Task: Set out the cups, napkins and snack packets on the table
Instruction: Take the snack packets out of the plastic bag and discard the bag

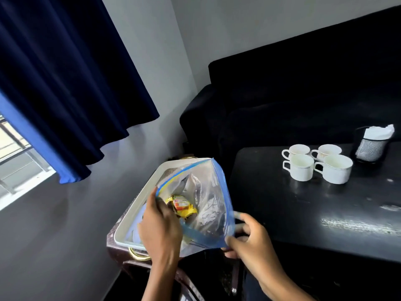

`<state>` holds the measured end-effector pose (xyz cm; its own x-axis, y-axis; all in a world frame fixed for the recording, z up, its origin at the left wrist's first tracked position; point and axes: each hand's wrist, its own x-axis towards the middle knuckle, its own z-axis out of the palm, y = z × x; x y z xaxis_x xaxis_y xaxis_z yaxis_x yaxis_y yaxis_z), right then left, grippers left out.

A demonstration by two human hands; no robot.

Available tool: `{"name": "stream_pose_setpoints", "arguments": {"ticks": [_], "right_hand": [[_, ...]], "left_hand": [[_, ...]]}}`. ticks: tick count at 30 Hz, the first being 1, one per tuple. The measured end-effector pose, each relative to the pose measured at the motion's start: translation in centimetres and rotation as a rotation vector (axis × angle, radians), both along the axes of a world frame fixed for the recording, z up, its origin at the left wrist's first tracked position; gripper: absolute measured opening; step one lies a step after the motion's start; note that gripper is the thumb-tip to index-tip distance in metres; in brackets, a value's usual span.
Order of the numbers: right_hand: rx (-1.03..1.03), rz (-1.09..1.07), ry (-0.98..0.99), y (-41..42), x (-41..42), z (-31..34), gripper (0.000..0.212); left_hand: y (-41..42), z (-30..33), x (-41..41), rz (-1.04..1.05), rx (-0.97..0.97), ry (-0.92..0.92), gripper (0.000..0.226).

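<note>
Your left hand [160, 224] reaches into the zip bag [204, 205] over the tray [138, 205], fingers hidden; your right hand [245, 237] pinches the bag's rim.

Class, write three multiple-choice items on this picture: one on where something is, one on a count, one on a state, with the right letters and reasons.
1. Where does the napkin holder stand?
A. on the black table behind the cups
B. in the white tray
C. on the floor

2. How many white cups are on the table?
A. two
B. four
C. six

3. What state is the zip bag in?
A. sealed flat
B. held open
C. empty

Answers: 1 A, it stands at the table's far edge beyond the cups. 2 B, four cups sit grouped together. 3 B, the right hand holds its rim while the left hand reaches in toward a yellow snack packet.
</note>
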<state>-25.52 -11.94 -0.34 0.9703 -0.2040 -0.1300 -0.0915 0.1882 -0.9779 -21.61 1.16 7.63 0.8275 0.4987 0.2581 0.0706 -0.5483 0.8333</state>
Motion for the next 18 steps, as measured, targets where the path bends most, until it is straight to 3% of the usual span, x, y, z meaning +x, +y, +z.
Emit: {"name": "stream_pose_setpoints", "arguments": {"ticks": [4,6,9,13,18], "right_hand": [[-0.423,-0.223,-0.218,0.6,-0.3,1.2,0.061],[-0.599,-0.311,-0.44,1.0,-0.3,3.1,0.047],[-0.751,-0.215,-0.688,2.3,0.8,5.9,0.017],[-0.885,0.127,-0.569,4.5,4.7,7.3,0.019],[-1.284,0.279,-0.482,6.3,12.1,5.6,0.033]], "left_hand": [[0.7,-0.1,0.3,0.069,-0.064,-0.162,0.04],[0.6,-0.6,0.8,0.056,-0.1,-0.193,0.04],[0.1,-1.3,1.3,0.032,-0.162,-0.191,0.039],[-0.2,-1.6,1.2,0.033,-0.265,-0.198,0.04],[0.0,-1.2,1.1,0.051,-0.33,-0.222,0.041]]}}
